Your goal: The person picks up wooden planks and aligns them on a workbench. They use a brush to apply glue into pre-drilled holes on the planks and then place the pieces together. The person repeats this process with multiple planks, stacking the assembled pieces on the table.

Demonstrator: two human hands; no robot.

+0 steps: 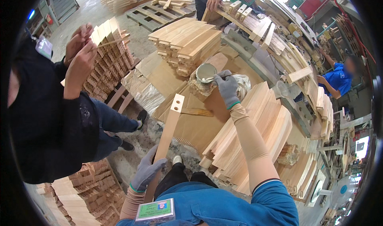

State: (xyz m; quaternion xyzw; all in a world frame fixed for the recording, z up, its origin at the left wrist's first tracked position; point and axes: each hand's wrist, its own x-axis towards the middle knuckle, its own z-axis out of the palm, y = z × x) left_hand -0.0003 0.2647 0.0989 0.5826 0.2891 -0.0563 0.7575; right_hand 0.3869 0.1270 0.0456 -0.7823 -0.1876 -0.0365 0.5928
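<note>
My left hand (148, 171), in a grey glove, is wrapped round the lower part of a pale wooden slat (168, 130). The slat slants up and away from me, and two round holes show in its far end. Further off, my gloved right hand (228, 89) pinches a thin stick (237, 74) beside a round tub (206, 72) of whitish paste. Whether the stick's tip dips into the paste is too small to tell. The tub stands on a lumpy, crusted base (199, 89) on a cardboard-covered surface (161, 80).
Stacked slats lie beside my right forearm (255, 126) and beyond the tub (185, 42). At left a person in dark clothes (52, 114) holds a thin stick near another stack (107, 64). A workbench (275, 46) runs along the right; a person in blue (337, 80) is behind it.
</note>
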